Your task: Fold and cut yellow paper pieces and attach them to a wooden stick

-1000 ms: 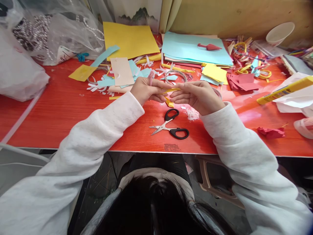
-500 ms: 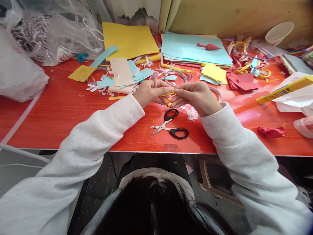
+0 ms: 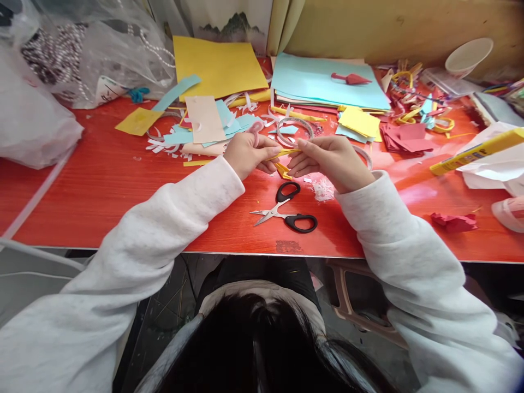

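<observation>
Between my two hands stretches a thin yellow paper strip (image 3: 289,152), held above the red table (image 3: 221,218). My left hand (image 3: 250,155) pinches one end between thumb and fingers, and a pink scissor-like loop (image 3: 256,129) shows at its fingers. My right hand (image 3: 325,159) grips the other end with thumb and forefinger. Just below them a folded yellow paper piece (image 3: 283,171) is partly hidden by the fingers; whether it joins the strip I cannot tell. Nearer me lie black-handled scissors (image 3: 282,210), blades spread and pointing left.
Behind my hands are a tape roll (image 3: 295,131), paper scraps (image 3: 204,120), yellow sheets (image 3: 219,68) and a blue paper stack (image 3: 327,82). A yellow glue stick (image 3: 477,153) and crumpled red paper (image 3: 454,221) lie right. Plastic bags (image 3: 33,109) stand left, a white cup (image 3: 469,57) back right.
My hands have drawn slightly apart, so more of the yellow strip shows between them. The folded yellow piece beneath is more visible. The scissors stay put.
</observation>
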`<state>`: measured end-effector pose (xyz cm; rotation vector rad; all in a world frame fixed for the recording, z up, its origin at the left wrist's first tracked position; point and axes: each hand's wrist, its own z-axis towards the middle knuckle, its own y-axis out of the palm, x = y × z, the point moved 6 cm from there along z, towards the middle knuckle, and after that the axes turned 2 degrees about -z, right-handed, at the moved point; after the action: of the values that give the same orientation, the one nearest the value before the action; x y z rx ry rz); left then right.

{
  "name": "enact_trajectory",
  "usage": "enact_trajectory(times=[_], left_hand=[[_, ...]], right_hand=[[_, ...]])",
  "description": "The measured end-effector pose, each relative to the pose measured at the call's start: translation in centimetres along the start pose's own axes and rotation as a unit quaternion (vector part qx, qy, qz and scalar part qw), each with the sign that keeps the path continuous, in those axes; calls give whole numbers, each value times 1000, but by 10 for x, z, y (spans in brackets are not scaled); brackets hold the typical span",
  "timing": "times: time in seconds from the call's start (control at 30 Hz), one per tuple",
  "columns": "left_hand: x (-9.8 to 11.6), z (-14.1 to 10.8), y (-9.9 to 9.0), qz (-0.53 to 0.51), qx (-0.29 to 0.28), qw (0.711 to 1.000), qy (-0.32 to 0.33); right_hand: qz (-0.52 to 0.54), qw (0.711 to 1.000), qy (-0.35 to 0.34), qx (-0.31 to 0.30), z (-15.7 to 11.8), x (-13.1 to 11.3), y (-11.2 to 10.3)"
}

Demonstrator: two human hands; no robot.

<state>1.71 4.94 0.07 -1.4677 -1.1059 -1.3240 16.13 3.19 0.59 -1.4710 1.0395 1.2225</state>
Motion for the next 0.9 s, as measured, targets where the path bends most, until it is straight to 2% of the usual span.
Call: enact_trajectory(times=[0.17, 0.4, 0.6, 0.9], left_hand=[[1, 0, 2, 23, -15, 999, 28], [3, -2, 1, 39, -6, 999, 34], [1, -1, 1, 34, -2, 999, 39], [-3, 0, 3, 33, -32, 998, 45]], right_hand=[[-8, 1000, -5, -21, -2, -2, 2], [11, 1000, -1, -15, -1, 1, 1], [-24, 999, -30, -1, -1, -1, 3], [-22, 999, -29, -16, -5, -4, 9]])
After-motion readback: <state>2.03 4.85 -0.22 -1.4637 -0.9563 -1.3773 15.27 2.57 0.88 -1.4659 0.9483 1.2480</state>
